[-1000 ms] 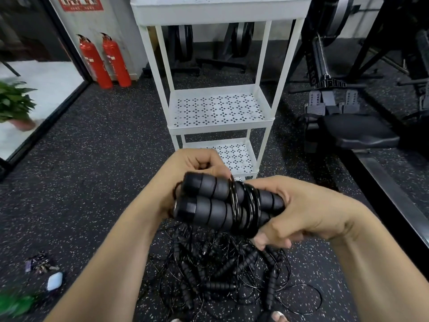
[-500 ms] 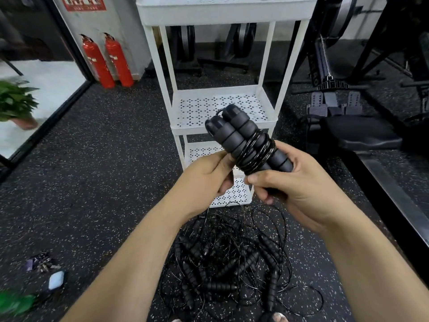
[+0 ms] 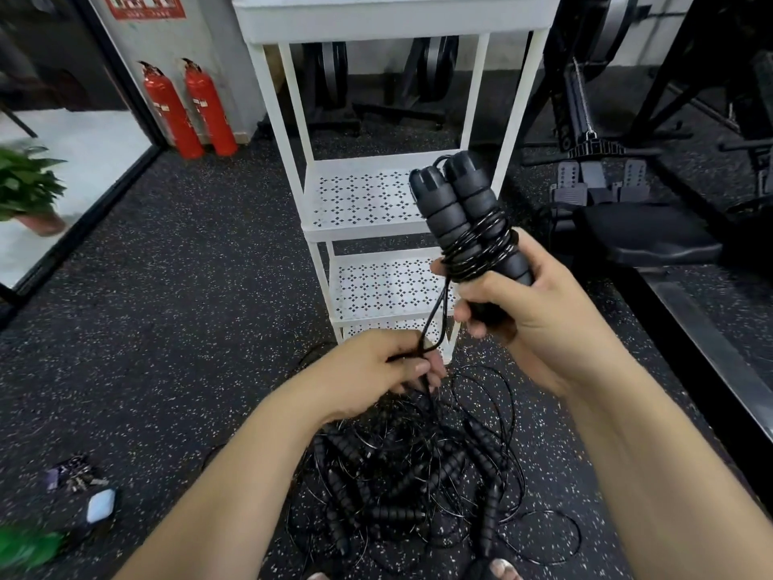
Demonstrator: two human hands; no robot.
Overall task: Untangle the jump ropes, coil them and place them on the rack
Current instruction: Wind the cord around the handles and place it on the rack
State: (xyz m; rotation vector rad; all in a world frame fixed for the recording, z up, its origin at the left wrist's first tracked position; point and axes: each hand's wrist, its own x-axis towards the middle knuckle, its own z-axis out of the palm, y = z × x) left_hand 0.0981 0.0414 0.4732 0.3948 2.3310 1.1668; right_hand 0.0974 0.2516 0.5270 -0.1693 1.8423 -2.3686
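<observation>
My right hand [image 3: 527, 311] grips a coiled jump rope [image 3: 464, 219] by the lower ends of its two black foam handles, which point up and left with the cord wound around their middle. A loose loop of that cord [image 3: 435, 320] runs down to my left hand [image 3: 385, 370], which pinches it just below and left of the handles. On the floor beneath both hands lies a tangled pile of black jump ropes [image 3: 414, 487] with several handles. The white three-tier rack [image 3: 359, 228] stands right behind my hands.
Two red fire extinguishers [image 3: 188, 110] stand at the back left wall. A rowing machine [image 3: 636, 228] fills the right side. A potted plant [image 3: 25, 190] is at the far left. Keys and a small white case [image 3: 100, 504] lie on the floor at lower left.
My right hand lifted the wrapped handles up and to the right. My left hand let go of the handles, dropped lower and took hold of the loose cord loop.
</observation>
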